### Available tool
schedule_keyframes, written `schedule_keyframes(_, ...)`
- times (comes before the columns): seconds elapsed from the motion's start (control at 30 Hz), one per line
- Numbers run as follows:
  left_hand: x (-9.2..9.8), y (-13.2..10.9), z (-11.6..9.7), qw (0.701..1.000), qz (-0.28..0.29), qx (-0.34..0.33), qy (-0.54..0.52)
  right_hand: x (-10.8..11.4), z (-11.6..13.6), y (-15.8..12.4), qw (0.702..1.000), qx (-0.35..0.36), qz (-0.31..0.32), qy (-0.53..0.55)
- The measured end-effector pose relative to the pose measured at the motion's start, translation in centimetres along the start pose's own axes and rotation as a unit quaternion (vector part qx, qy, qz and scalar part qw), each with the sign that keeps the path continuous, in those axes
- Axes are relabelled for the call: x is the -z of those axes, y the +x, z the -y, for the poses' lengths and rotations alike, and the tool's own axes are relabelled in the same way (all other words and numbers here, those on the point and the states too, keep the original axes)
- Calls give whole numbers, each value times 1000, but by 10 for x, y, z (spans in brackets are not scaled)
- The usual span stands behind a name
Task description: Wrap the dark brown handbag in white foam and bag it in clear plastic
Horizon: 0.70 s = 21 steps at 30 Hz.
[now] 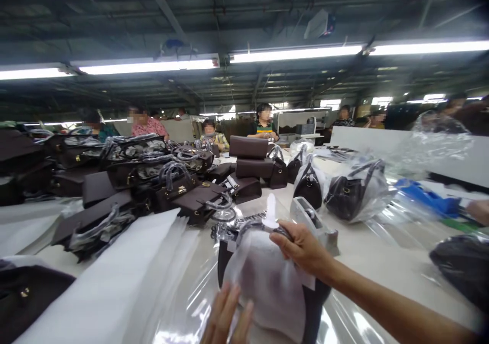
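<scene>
A dark handbag (263, 278) sits on the table in front of me, its upper part covered by a white sheet and clear plastic film. My right hand (301, 247) grips the top of the covered bag near its handle, just below a small upright clear plastic tab (271, 211). My left hand (225, 316) lies at the bottom of the view, fingers spread against the film on the bag's near side. Behind my right hand stands a white and grey tape dispenser (309, 219). The bag's lower part is cut off by the frame.
Dark brown handbags (164, 191) with plastic-wrapped handles crowd the table on the left, beside long white foam sheets (103, 278). Bagged black handbags (355, 193) stand ahead. A co-worker's hand (478, 211) enters at the right edge, near a blue object (428, 199). Several seated people work beyond.
</scene>
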<state>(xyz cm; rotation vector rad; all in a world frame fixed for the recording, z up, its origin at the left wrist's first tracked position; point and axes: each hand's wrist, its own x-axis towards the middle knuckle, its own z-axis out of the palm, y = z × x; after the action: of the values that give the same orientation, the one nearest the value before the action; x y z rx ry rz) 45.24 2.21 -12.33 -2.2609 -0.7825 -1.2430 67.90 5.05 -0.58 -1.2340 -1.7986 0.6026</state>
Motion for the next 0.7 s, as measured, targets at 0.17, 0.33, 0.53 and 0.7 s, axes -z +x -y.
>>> schedule_keyframes(0.17, -35, 67, -21, 999, 25, -23, 22, -11, 2, -11, 997, 26, -39, -54)
schedule_keyframes(0.33, -64, 49, -8, 998, 35, -46, 21, -16, 6, -14, 995, 43, -28, -82)
schedule_keyframes(0.53, -66, 41, 5, 994, 14, -92, 58, -3, 9, -27, 986, 18, -21, -167)
schedule_keyframes(0.7, -62, 62, -15, 999, -13, -19, 28, -2, -10, -33, 987, 12, -56, -148)
